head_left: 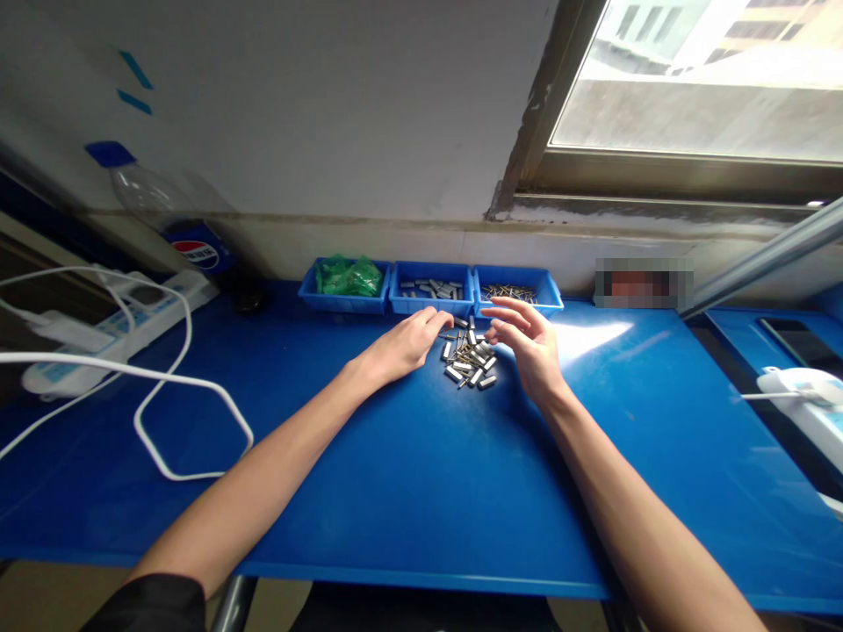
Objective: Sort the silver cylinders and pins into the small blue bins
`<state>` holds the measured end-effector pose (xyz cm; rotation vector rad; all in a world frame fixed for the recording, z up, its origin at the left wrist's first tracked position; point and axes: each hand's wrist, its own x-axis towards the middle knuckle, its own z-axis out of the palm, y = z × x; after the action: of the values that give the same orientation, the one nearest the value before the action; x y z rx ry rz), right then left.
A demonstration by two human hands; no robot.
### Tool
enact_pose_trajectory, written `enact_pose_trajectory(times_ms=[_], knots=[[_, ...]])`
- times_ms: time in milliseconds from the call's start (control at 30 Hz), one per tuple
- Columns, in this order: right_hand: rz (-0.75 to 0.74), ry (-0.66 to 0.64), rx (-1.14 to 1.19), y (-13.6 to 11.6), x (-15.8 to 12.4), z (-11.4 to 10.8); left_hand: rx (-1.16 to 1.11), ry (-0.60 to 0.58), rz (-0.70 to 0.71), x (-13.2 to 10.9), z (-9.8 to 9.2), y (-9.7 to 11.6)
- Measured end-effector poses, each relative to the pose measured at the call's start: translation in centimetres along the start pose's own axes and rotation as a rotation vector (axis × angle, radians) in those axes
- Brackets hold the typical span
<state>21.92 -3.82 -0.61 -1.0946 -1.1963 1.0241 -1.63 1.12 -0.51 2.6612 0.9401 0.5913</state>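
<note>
A small heap of short silver metal pieces and thin pins (470,358) lies on the blue table (421,491) in front of three blue bins. My left hand (405,342) rests palm down just left of the heap, its fingers together and their tips at the heap's edge; nothing shows in it. My right hand (527,338) hovers at the heap's right side with fingers spread and curved, holding nothing.
Three blue bins stand at the back: one with green bags (346,281), one with silver pieces (431,290), one with thin pins (517,291). A power strip with white cables (125,316) and a plastic bottle (158,202) are at left. A white device (800,391) sits at right.
</note>
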Motion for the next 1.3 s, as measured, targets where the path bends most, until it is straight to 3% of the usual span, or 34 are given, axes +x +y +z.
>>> enact_pose_trajectory(times_ms=[333, 600, 800, 1000, 1167, 1300], knots=[[0.001, -0.053, -0.082, -0.6, -0.2, 0.9, -0.215, 0.267, -0.028, 0.6, -0.7, 1.5], [0.034, -0.162, -0.09, -0.3, -0.5, 1.3, -0.308, 0.307, -0.029, 0.6, -0.6, 2.1], [0.075, -0.156, -0.023, -0.4, -0.4, 1.3, -0.32, 0.35, -0.006, 0.6, -0.8, 2.6], [0.091, -0.07, -0.035, -0.6, -0.1, 1.1, -0.135, 0.229, -0.038, 0.5, -0.6, 1.2], [-0.057, 0.14, -0.019, -0.2, 0.3, 0.4, 0.012, 0.023, -0.01, 0.2, -0.2, 0.2], [-0.104, 0.168, -0.034, 0.0, 0.5, 0.0, 0.037, -0.049, -0.044, 0.2, 0.1, 0.2]])
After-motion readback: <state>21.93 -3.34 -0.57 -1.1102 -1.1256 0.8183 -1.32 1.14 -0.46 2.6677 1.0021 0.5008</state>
